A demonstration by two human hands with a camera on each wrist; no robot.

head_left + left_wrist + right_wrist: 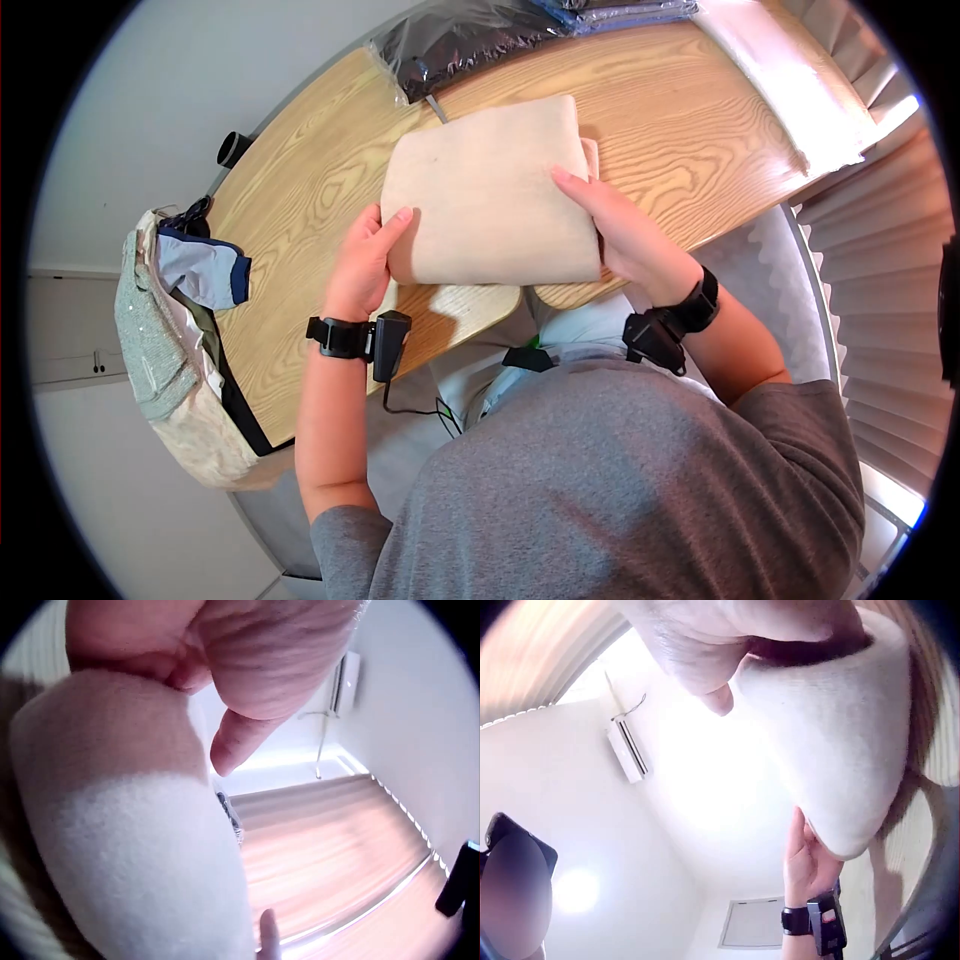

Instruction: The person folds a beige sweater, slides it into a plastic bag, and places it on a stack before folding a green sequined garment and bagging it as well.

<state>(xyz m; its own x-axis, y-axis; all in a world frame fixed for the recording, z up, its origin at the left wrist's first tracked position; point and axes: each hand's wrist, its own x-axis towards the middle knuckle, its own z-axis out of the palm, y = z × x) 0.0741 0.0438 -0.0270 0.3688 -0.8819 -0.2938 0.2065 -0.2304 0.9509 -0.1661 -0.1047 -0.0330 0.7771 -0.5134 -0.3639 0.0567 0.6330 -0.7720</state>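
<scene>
A folded beige cloth (pixel 490 190) with a soft, fuzzy surface is held between both hands over the wooden table. Its left edge is gripped by my left hand (pixel 365 260), the thumb lying on top and the fingers hidden beneath. On the opposite side my right hand (pixel 635 240) grips the edge in the same way, and a layer of the fold sticks out just beyond the thumb. Seen from the left wrist, the cloth (pixel 150 825) shows a thick rounded fold. In the right wrist view, the left hand (pixel 810 862) appears at the cloth's far end.
Dark clothing in clear plastic (pixel 470 45) lies at the table's far edge, with blue packed items (pixel 630 14) beside it. A flat white plastic package (pixel 790 85) is at the right. Clothes (pixel 165 330) hang over the left edge near a black cup (pixel 234 149).
</scene>
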